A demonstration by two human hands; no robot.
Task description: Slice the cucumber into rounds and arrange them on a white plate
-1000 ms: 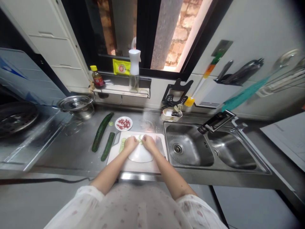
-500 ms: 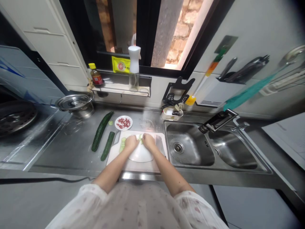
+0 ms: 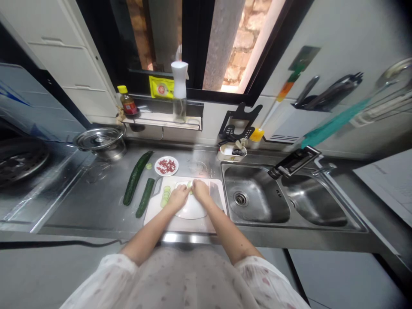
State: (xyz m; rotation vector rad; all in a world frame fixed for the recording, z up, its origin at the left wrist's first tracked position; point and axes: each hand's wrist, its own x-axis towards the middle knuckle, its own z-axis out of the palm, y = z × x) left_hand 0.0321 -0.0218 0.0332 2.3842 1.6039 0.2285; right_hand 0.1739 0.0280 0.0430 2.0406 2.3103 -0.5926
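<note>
Over a white plate on the cutting board, my two hands meet at a few pale green cucumber slices. My left hand is closed, its fingertips pressed together at the slices' left side. From the right, my right hand is closed on the slices, its fingers partly hiding them. A row of overlapping cucumber slices lies on the board left of the plate. Beside the board are a cut cucumber and a longer whole one. The knife blade lies flat on the board's right side.
Behind the board stands a small dish of chopped red pieces. A lidded steel pot is at the back left. The double sink with its black faucet adjoins the board's right. A shelf with bottles hangs behind.
My left hand has shifted slightly down and turned flatter, showing more of the slice row on the board. My right hand stays almost in place at the slices.
</note>
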